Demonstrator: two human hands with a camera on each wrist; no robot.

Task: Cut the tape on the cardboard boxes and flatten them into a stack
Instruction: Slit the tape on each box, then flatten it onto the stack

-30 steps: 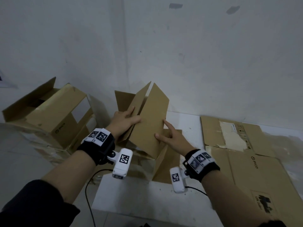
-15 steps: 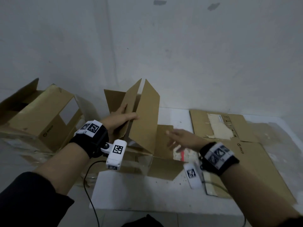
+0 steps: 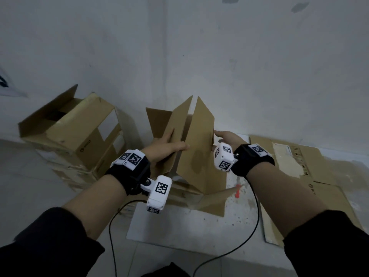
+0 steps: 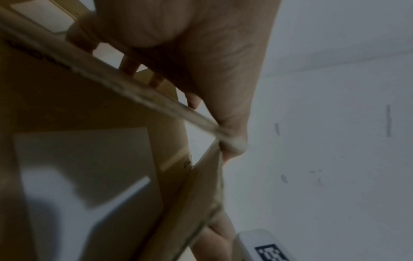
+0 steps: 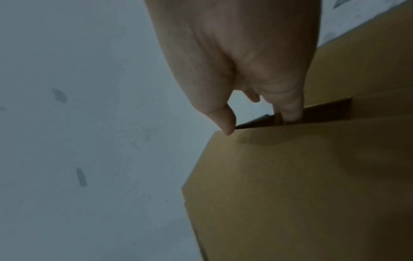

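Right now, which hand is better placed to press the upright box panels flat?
Probably the left hand: it grips the left panel, thumb across its front. The right hand only hooks its fingers over the right panel's far edge.

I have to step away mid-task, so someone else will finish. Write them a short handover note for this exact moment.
Left hand: grips the left upright flap of the open box in the middle, thumb on the near face, fingers behind.
Right hand: at the right edge of the box's right flap, thumb and fingertips on the edge; how firm the grip is I cannot tell.
Done: flattened cardboard lies on the right.
Left: collapse this box and add it to that cardboard, then deal with the assembled boxes stacked at left. A red-handled tool, possibly the cutter, lies below the right wrist.
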